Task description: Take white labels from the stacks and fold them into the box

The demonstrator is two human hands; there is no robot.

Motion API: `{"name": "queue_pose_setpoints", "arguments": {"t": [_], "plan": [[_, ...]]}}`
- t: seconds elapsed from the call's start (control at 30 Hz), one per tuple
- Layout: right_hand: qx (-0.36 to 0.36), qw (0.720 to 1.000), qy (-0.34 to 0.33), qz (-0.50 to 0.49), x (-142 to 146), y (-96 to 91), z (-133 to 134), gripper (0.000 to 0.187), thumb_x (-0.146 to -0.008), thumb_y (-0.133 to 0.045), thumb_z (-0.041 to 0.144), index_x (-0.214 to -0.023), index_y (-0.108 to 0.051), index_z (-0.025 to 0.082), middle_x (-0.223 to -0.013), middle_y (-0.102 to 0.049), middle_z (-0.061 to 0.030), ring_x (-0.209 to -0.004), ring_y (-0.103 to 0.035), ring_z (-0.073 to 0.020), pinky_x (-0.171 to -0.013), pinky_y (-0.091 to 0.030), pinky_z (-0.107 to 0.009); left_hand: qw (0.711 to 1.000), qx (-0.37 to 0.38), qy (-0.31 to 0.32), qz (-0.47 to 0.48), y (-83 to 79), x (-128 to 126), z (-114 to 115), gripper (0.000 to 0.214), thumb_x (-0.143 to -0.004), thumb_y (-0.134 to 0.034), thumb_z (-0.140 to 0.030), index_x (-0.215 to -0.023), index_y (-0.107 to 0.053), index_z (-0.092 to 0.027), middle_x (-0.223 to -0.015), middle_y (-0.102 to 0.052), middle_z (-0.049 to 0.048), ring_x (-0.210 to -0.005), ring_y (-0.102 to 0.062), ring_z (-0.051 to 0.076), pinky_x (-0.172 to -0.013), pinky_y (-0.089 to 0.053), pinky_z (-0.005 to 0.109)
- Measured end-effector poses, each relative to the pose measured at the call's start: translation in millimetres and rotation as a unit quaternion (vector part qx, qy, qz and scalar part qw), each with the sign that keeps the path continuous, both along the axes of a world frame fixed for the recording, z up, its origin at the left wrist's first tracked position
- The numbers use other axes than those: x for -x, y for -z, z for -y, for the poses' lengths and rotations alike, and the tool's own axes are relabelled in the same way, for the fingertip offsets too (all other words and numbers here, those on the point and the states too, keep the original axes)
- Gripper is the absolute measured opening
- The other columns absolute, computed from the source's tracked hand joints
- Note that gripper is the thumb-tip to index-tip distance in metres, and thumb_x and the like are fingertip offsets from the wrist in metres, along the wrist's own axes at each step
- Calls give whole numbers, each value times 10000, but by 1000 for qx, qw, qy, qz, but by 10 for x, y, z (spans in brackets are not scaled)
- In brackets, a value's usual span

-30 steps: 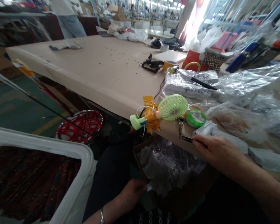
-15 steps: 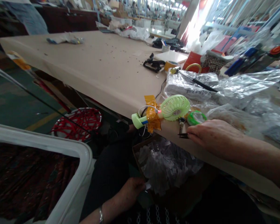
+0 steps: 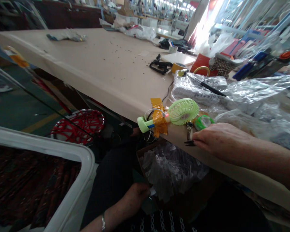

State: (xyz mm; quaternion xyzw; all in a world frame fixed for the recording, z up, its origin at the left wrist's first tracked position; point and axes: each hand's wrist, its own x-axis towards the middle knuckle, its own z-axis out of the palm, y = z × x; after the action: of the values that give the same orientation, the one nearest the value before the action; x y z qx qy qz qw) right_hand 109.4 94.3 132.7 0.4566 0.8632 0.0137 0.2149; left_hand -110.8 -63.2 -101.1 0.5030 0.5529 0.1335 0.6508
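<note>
My right hand point(image 3: 219, 141) lies at the near edge of the beige table point(image 3: 106, 71), fingers closed on dark pointed tweezers point(image 3: 188, 142) whose tips stick out to the left. Just beyond it are a small green fan point(image 3: 181, 111) taped to the table edge and a green tape roll point(image 3: 203, 122). Below the table, my left hand point(image 3: 135, 198) is closed on the near edge of a cardboard box point(image 3: 141, 161) filled with small clear plastic bags point(image 3: 171, 169); a small white piece shows at its fingertips.
Clear plastic packets point(image 3: 244, 93) pile up on the table's right side. A white tub of dark red fabric point(image 3: 33, 187) stands at lower left, a red wire stool point(image 3: 79, 124) beyond it. Black straps point(image 3: 159, 66) and a tape roll point(image 3: 177, 67) lie mid-table.
My right hand has slid left along the table edge with the tweezers and covered the grey packet it rested beside. My left hand has stayed on the box.
</note>
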Motion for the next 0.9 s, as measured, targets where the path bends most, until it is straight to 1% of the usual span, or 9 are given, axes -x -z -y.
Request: {"name": "queue_pose_setpoints", "arguments": {"t": [0.13,0.23,0.3,0.4,0.5,0.57,0.7,0.83,0.9], "plan": [[13,1000,10,27,6,-57,32,194,-786,-504,250,-662,-650,221,-590,-630,-24,-460,-503,-123,-458,-219,-263,1000,6,4,-8,48,4,13,262,-753,-438,-367,-589,-454,-163,-608,-366,-31,-613,-319,114,-558,-268,244],[36,998,4,53,40,-134,33,229,-819,-454,232,-720,-659,213,-660,-662,-37,-537,-569,-152,-479,-249,-260,1000,2,9,-7,92,9,24,277,-759,-433,-386,-596,-461,-164,-612,-373,-29,-612,-320,114,-557,-273,240],[44,997,7,71,85,-169,27,234,-822,-446,215,-728,-661,211,-686,-672,-39,-558,-584,-159,-486,-264,-257,1000,-5,12,3,107,10,28,274,-759,-430,-386,-605,-472,-163,-621,-387,-27,-621,-330,116,-572,-289,237],[49,995,1,90,157,-177,13,229,-803,-466,183,-702,-671,201,-631,-656,-44,-527,-568,-153,-475,-256,-255,1000,-10,11,14,111,9,27,267,-753,-435,-382,-611,-483,-160,-631,-401,-25,-631,-341,119,-588,-302,238],[57,995,-22,79,207,-160,-4,217,-750,-494,118,-639,-666,188,-549,-621,-39,-478,-539,-140,-461,-237,-252,1000,-8,10,11,107,8,23,279,-759,-437,-385,-603,-476,-158,-622,-393,-27,-623,-339,117,-576,-292,241],[56,995,-34,76,230,-158,-10,233,-726,-487,73,-611,-658,180,-548,-624,-42,-481,-548,-142,-456,-228,-249,1000,-9,10,7,106,8,20,285,-768,-435,-386,-605,-478,-156,-622,-397,-26,-625,-344,117,-575,-292,240],[51,994,-54,84,259,-185,1,236,-708,-490,39,-634,-669,175,-584,-649,-48,-529,-594,-157,-448,-218,-245,1000,-11,10,11,115,11,21,276,-768,-432,-375,-607,-476,-156,-630,-403,-23,-634,-349,118,-582,-299,238],[56,992,-74,89,257,-201,25,240,-697,-518,22,-623,-676,186,-541,-632,-33,-488,-572,-141,-438,-211,-250,1000,-6,10,14,141,12,20,258,-762,-425,-354,-594,-454,-160,-625,-389,-21,-631,-346,120,-576,-291,244],[40,993,-74,88,261,-208,29,248,-703,-524,22,-624,-674,202,-536,-630,-26,-481,-568,-146,-436,-204,-255,1000,-9,6,15,155,13,18,258,-759,-431,-358,-593,-453,-162,-629,-397,-20,-637,-350,121,-580,-291,244]]}}
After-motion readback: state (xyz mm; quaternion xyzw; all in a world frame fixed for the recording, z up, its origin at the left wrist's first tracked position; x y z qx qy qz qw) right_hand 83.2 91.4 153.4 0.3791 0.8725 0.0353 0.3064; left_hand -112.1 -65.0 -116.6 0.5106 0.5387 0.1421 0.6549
